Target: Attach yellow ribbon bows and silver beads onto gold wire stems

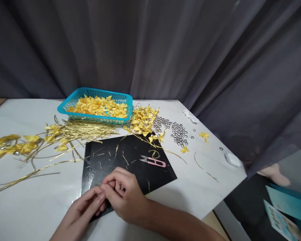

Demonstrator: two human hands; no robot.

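Head cam: we've got our left hand (86, 206) and right hand (124, 195) at the near edge of the black mat (140, 175), pinched narrow, fingertip to fingertip. We can't tell what's between them. Pink snips (153, 162) lie on the mat's far-right part. The teal basket (62, 108) of yellow bows (97, 106) sits beyond its far edge, and silver beads (178, 134) lie off its far-right corner.

Left hand (83, 209) and right hand (124, 196) met fingertip to fingertip over black mat (163, 174), pink snips (154, 162) lay on mat, teal basket (65, 106) held yellow bows (99, 107), silver beads (178, 134) lay scattered.
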